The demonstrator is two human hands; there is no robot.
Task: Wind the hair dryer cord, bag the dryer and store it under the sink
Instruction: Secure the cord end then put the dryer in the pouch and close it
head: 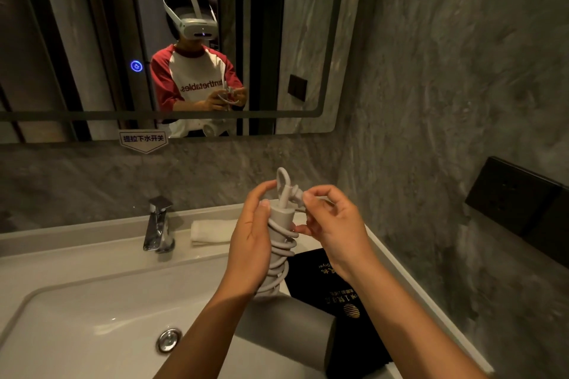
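Observation:
A pale grey hair dryer (286,321) is held handle-up over the sink's right side, barrel low between my forearms. Its cord (281,251) coils several times around the handle. My left hand (251,240) grips the wrapped handle from the left. At the top of the handle, beside the hanging loop, my right hand (334,224) pinches the cord's end. A black bag (341,295) with gold print lies flat on the counter under my right forearm.
A white basin (92,323) with a chrome drain plug (168,339) lies at lower left. A chrome faucet (158,226) and a folded white towel (209,232) sit behind. A mirror (92,40) hangs above, and a black wall socket (520,197) is at right.

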